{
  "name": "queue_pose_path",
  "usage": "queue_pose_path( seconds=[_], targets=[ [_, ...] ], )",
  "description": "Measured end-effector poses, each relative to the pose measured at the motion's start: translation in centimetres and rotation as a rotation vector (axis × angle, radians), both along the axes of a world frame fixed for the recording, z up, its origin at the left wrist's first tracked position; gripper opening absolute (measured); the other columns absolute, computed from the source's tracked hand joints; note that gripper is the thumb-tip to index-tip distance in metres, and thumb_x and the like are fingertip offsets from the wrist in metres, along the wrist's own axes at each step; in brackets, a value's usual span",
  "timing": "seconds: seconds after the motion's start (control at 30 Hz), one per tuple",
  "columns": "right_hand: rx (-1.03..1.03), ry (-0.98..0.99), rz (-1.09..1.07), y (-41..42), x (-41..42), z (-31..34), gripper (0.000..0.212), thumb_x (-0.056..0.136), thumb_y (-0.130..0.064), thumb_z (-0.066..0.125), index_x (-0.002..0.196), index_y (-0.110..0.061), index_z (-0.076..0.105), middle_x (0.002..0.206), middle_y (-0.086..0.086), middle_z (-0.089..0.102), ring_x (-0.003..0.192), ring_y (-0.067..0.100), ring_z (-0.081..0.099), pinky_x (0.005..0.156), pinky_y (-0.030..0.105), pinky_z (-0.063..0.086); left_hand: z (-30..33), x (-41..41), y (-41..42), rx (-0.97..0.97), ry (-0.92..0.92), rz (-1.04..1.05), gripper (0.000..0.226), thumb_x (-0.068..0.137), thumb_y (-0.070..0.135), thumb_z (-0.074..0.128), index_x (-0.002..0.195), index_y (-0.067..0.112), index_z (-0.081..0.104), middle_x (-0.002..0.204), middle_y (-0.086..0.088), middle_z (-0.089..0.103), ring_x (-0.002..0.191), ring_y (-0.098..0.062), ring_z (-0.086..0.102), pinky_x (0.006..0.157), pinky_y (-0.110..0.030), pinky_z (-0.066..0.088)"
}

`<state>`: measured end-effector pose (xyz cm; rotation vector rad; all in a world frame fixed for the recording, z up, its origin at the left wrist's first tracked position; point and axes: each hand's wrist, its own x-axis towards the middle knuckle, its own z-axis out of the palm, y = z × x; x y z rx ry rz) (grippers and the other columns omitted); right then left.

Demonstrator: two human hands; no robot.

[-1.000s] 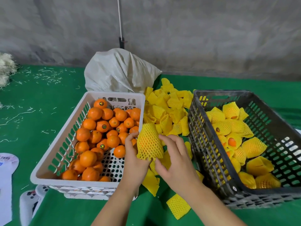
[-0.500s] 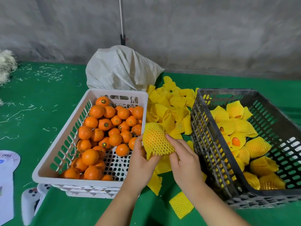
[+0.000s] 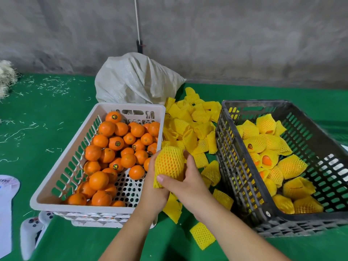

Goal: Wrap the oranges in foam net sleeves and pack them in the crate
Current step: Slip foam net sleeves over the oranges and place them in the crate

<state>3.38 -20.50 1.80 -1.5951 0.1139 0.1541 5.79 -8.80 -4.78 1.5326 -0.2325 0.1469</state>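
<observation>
An orange in a yellow foam net sleeve [image 3: 170,162] is held between both hands, just right of the white basket's near corner. My left hand [image 3: 153,187] cups it from below and the left. My right hand [image 3: 188,180] grips it from the right, thumb pressed across the sleeve's lower end. Bare oranges [image 3: 116,147] fill the white basket [image 3: 56,176]. The dark grey crate [image 3: 243,181] on the right holds several wrapped oranges [image 3: 267,144]. Loose yellow sleeves [image 3: 190,125] are heaped between basket and crate.
A white woven sack [image 3: 137,80] lies behind the basket. A white game controller [image 3: 32,232] and a white paper [image 3: 5,204] sit at the near left on the green table cover [image 3: 37,113]. Pale fibre scraps litter the far left. A grey wall stands behind.
The sleeved orange has dropped lower into both hands. My right thumb now presses across the sleeve's lower end, where before the fingers lay on its side.
</observation>
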Motion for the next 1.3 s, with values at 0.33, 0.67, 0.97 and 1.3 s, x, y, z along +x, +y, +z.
queue_pose_path(
  seconds=[0.33, 0.67, 0.97, 1.3],
  targets=[
    [0.101, -0.018, -0.403, -7.2, 4.4, 1.4, 0.117, 0.055, -0.06, 0.086, 0.155, -0.044, 0.027, 0.15, -0.015, 0.045, 0.134, 0.015, 0.048, 0.11, 0.047, 0.045, 0.2, 0.0, 0.1, 0.417, -0.081, -0.02, 0.074, 0.097, 0.041, 0.073, 0.159, 0.039, 0.032, 0.142, 0.017, 0.043, 0.135, -0.012, 0.045, 0.11, -0.028, 0.039],
    [-0.932, 0.099, -0.41, -25.2, 8.7, -4.4, 0.086, 0.096, -0.045, 0.066, 0.16, -0.04, 0.01, 0.165, 0.007, 0.017, 0.148, 0.035, 0.028, 0.118, 0.053, 0.033, 0.9, 0.5, -0.1, 0.043, 0.116, -0.045, 0.033, 0.104, 0.016, 0.061, 0.136, 0.024, 0.062, 0.113, 0.001, 0.068, 0.105, -0.013, 0.067, 0.088, -0.015, 0.053],
    [-1.155, 0.338, -0.018, -25.9, 8.8, -9.5, 0.082, 0.107, -0.018, 0.05, 0.162, -0.034, -0.009, 0.169, 0.006, -0.02, 0.155, 0.033, -0.017, 0.126, 0.051, 0.0, 0.7, 0.8, 0.0, -0.005, 0.141, 0.013, 0.024, 0.104, 0.015, 0.062, 0.125, 0.023, 0.069, 0.108, 0.003, 0.072, 0.104, -0.01, 0.069, 0.088, -0.014, 0.054],
    [-1.006, -0.358, -0.088, -16.0, 4.2, -1.6, 0.048, 0.103, -0.038, 0.053, 0.149, -0.026, 0.045, 0.165, 0.001, 0.024, 0.151, 0.024, 0.021, 0.12, 0.048, 0.027, 0.9, 0.9, -0.2, -0.025, 0.14, 0.014, 0.019, 0.106, 0.017, 0.063, 0.123, 0.02, 0.069, 0.106, 0.004, 0.072, 0.103, -0.013, 0.068, 0.088, -0.022, 0.055]
  ],
)
